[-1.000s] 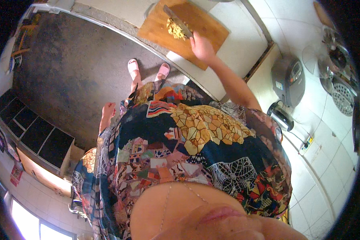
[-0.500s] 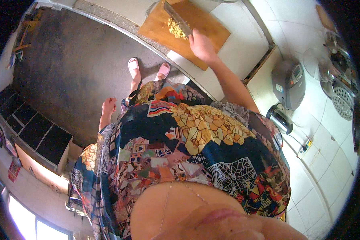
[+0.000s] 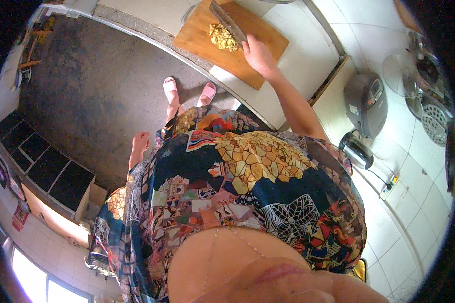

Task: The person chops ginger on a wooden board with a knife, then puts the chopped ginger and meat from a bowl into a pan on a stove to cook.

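My right hand is closed around the handle of a kitchen knife. The broad dark blade lies along the right side of a small heap of chopped yellowish food, whose exact kind I cannot make out. Both are over a wooden cutting board on the counter. My left hand hangs low beside my patterned dress, away from the board. Its fingers are curled in and nothing shows in them.
The pale counter runs beneath the board. To the right stand a grey rice cooker and an electric kettle. Pans and a skimmer hang on the tiled wall. A black-topped cabinet is across the floor at left.
The knife has shifted slightly right, and more of the chopped heap shows beside the blade. My left hand stays low at my side, a little lower in the picture.
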Demonstrator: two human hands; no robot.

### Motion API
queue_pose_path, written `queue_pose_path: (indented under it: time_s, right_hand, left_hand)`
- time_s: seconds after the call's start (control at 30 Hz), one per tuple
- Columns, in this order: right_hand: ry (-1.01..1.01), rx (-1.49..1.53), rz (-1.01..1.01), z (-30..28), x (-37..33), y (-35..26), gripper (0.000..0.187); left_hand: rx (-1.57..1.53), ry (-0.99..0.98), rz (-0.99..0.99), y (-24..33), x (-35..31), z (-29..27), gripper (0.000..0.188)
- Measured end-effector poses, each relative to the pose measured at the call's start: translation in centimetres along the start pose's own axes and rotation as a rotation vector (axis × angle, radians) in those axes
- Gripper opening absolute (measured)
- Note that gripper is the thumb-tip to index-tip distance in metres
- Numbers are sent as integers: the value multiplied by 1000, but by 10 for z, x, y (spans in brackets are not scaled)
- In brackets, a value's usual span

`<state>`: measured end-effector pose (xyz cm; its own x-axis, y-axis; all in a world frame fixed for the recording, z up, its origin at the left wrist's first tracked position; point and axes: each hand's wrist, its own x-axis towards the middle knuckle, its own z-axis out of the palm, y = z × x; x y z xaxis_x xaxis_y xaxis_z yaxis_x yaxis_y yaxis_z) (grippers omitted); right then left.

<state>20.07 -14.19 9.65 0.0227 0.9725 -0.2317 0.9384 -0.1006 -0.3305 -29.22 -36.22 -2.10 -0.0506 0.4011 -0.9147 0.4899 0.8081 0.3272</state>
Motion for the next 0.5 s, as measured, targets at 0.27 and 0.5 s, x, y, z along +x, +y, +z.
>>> queue_pose_path:
  time_s: [0.27, 0.5]
  right_hand:
    - [-5, 53, -33, 1, 1, -8, 30]
    - [-78, 33, 30, 7, -12, -13, 27]
  left_hand:
    - [-50, -19, 84, -11, 3, 11, 24]
    - [-12, 7, 83, -16, 2, 15, 22]
